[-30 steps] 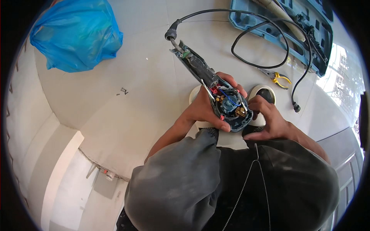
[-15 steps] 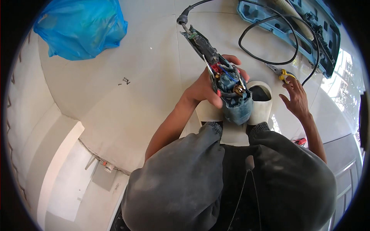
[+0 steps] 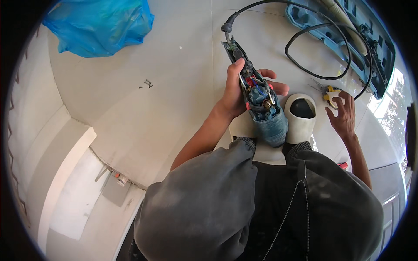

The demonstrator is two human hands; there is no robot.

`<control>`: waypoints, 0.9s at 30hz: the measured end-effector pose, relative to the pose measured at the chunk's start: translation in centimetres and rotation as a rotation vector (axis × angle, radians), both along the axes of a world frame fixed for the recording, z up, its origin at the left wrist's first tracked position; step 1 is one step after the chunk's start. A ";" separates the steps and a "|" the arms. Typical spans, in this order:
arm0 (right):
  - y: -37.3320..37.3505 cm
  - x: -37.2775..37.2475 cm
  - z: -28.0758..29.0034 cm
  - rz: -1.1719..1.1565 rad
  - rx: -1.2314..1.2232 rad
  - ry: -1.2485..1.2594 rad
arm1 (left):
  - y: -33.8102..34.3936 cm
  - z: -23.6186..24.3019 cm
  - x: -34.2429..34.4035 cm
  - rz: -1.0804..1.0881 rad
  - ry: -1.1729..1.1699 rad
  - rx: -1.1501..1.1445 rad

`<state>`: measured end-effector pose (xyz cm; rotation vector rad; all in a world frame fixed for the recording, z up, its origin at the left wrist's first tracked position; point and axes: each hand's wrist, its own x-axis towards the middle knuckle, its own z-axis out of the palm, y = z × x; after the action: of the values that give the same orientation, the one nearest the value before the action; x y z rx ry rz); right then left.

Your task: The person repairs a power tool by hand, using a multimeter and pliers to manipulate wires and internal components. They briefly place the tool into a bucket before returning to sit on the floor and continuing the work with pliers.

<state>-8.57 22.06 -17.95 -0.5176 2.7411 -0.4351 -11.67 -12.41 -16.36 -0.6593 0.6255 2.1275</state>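
Observation:
An opened corded power tool (image 3: 263,95) with a teal housing is gripped in my left hand (image 3: 235,89), its wires and inner parts bare. My thumb lies along one side and my fingers show beyond the other. The rounded teal end points toward me; the black cable leaves the far end. To the right, yellow-handled pliers (image 3: 332,96) lie on the floor, their jaws smeared by motion. Right above the handles hovers my right hand (image 3: 344,116), its fingers apart and bent. Whether the fingertips touch the handles I cannot make out.
The black cable (image 3: 292,63) loops toward an open teal tool case (image 3: 383,82) at the upper right. Several loose screws (image 3: 149,83) lie on the tiled floor at left, below a blue plastic bag (image 3: 102,28). A pale slipper (image 3: 300,135) is beside the tool; a red object (image 3: 343,165) lies near my right forearm.
My left thumb has moved from the near part of the tool up to its narrower far part, and the tool sits steeper. My right hand stays by the pliers. The whole view has shifted slightly.

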 end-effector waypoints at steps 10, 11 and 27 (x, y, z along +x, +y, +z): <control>0.9 -1.1 -0.8 0.092 0.050 0.056 | 0.0 -0.9 -0.3 0.133 -0.114 -0.003; 1.1 -1.0 -0.8 0.016 0.019 -0.061 | 0.0 -1.0 -0.4 0.122 -0.100 -0.026; -11.2 -10.6 14.0 0.124 -0.148 -0.457 | 1.1 0.7 0.0 0.051 -0.055 -0.102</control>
<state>-19.16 10.81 -3.99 -0.5437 2.2388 -0.6394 -11.65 -11.28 -15.66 -0.7944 0.6975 2.1276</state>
